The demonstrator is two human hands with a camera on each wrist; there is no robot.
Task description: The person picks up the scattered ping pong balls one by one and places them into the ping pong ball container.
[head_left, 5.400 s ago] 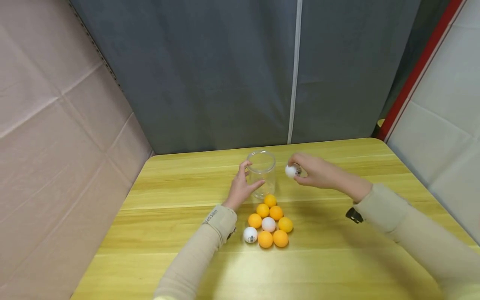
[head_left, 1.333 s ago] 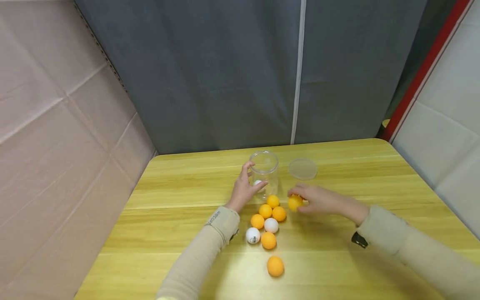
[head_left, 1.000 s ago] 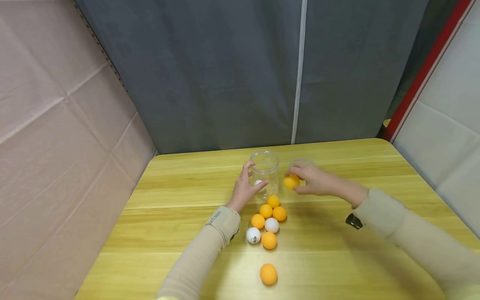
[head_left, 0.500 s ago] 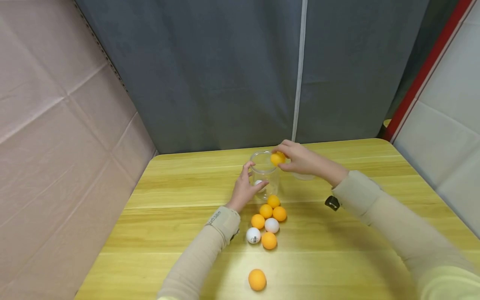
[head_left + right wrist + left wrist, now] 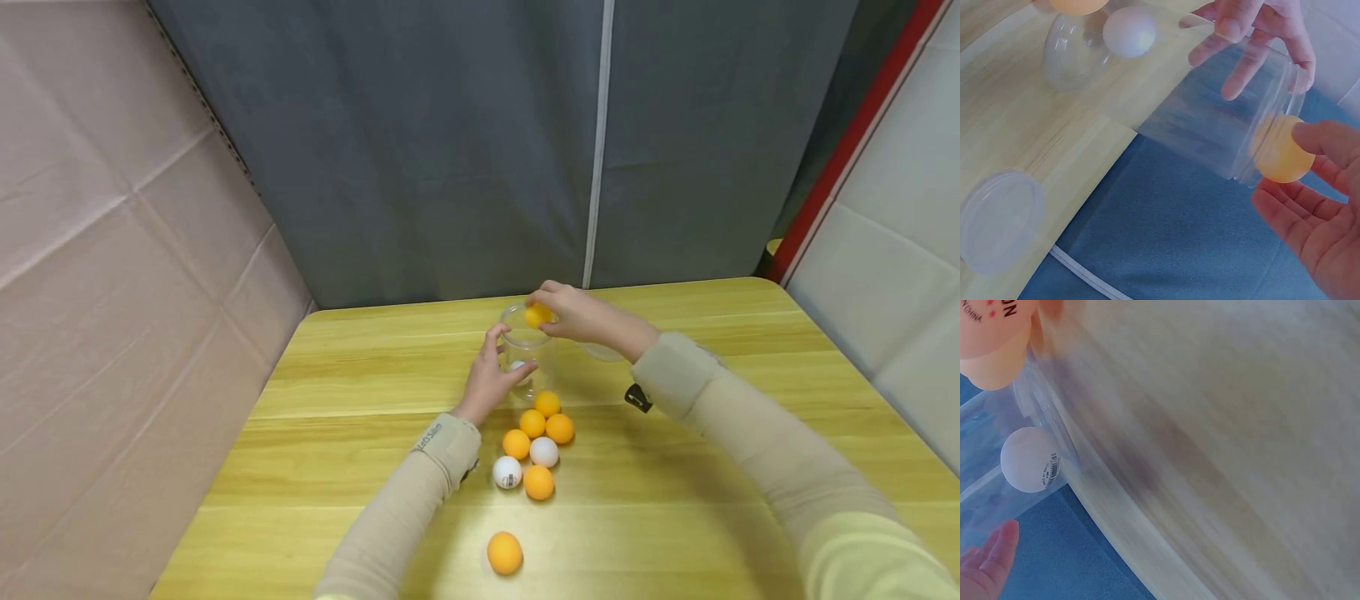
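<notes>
A clear plastic jar [image 5: 534, 360] stands upright on the yellow wooden table [image 5: 337, 467]. My left hand [image 5: 504, 354] grips its side. One white ball [image 5: 517, 365] lies at the jar's bottom [image 5: 1029, 467]. My right hand [image 5: 546, 312] pinches an orange ball [image 5: 536, 316] right at the jar's open mouth. The right wrist view shows the orange ball [image 5: 1282, 156] against the rim, the right fingers [image 5: 1310, 209] curled round it and the left fingers [image 5: 1250, 44] wrapped on the jar [image 5: 1204, 125].
A cluster of several orange and white balls [image 5: 534, 442] lies just in front of the jar. One orange ball [image 5: 504, 552] lies alone nearer me. The clear lid [image 5: 604, 352] rests flat to the right of the jar, partly behind my right wrist. Curtains close off the table's far edge.
My right hand lifted an orange ball from the table and carried it up and left to the jar's mouth. The lone orange ball rolled toward me and leftward. The left hand stayed put.
</notes>
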